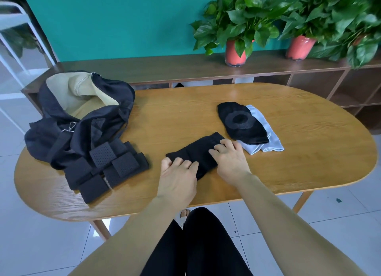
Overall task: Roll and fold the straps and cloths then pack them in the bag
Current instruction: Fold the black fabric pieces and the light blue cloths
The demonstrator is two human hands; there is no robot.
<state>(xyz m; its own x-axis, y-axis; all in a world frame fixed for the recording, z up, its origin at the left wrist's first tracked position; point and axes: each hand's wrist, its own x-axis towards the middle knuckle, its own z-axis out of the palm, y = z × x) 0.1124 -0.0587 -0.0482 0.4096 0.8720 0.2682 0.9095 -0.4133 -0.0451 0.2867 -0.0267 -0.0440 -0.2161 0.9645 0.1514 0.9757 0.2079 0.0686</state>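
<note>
A long black cloth (pixel 199 150) lies slanted in the middle of the frame, on a wooden table (pixel 299 131) with round ends. Both hands are on it. The left hand (pixel 177 176) is at the lower left end of the cloth, and its bent fingers hold the cloth there. The right hand (pixel 231 160) is at the upper right part, and its bent fingers grip the cloth too. The two hands are near each other but do not touch, with a bit of black cloth showing between them. At the left of the frame sits a black bag (pixel 82 115). It is wide open and floppy, and you can see its tan inside. Just below the bag is a pile of black straps (pixel 109 166) with tiny holes in them, and the pile touches the bag. To the right of the hands is a black knee sleeve (pixel 241 123) with a grey ring on it. It lies on top of a folded pale blue cloth (pixel 270 141), close to the right hand. At the upper right of the frame, two leafy green plants in red pots (pixel 235 53) stand on a long brown shelf (pixel 144 69) in front of a green wall.
</note>
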